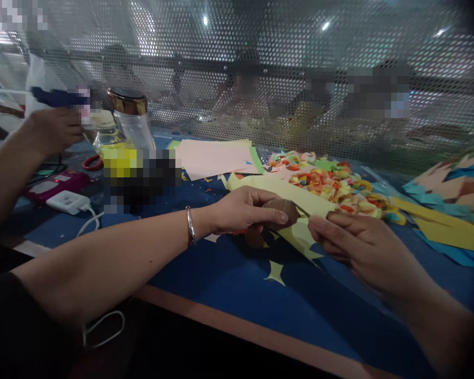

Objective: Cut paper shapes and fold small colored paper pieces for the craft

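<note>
Over the middle of the blue table, my left hand [253,210], with a silver bracelet at the wrist, pinches a stack of brown round discs [286,211] between thumb and fingers. To the right of it my right hand [351,239] is closed on a thin dark blade-like tool [301,209], whose tip reaches the discs; its handle is hidden in the fingers. Beneath both hands lies a pale yellow paper sheet [276,184] with curved cut edges. A four-pointed yellow paper offcut [275,272] rests on the table below the hands.
Behind the hands are stacked pink paper sheets [213,157] and a heap of colourful paper pieces [332,181]. More layered paper [458,181] stands at the right. On the left are a lidded bottle [132,118], a magenta power strip [55,185] and a co-worker's hand [53,129] holding a dark blue tool.
</note>
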Available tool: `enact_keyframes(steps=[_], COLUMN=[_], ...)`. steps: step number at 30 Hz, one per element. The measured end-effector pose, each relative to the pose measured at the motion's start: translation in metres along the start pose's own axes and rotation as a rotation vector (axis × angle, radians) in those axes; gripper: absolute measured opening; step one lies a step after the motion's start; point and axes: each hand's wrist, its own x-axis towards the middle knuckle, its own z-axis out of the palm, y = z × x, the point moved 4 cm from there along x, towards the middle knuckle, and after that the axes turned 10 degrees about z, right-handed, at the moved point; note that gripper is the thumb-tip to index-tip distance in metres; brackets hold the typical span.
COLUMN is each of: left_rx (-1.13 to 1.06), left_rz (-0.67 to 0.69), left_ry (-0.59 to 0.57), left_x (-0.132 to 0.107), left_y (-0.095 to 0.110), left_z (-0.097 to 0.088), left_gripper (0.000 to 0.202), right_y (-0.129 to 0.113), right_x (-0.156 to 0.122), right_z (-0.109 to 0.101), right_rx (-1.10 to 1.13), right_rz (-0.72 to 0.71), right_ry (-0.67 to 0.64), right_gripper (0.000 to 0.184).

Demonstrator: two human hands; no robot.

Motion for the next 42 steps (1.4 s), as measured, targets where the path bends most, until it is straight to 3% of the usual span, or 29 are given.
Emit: enact_keyframes(steps=[13,24,36,42], left_rx=[0.028,0.068,0.035,0.032], left_rz=[-0.019,0.021,0.008,0.0], left_ry=[-0.047,-0.113,-0.102,-0.105], left_x=[0.0,0.0,0.0,-0.001], left_y=[-0.001,-0.004,-0.004,-0.004], left_z=[-0.001,-0.002,-0.005,-0.003], left_gripper=[0.02,0.036,0.021,0.022], right_y=[0.002,0.007,-0.017,-0.011], right_x=[0.001,0.002,-0.005,-0.003], right_z=[-0.002,-0.002,0.005,0.0], right_rx=[-0.096,-0.119,-0.243,-0.296], right_rz=[-0.009,-0.033,-0.116,-0.088], right_ry=[-0.003,0.036,0.059,0.081], right_gripper=[0.065,0.063,0.069,0.07])
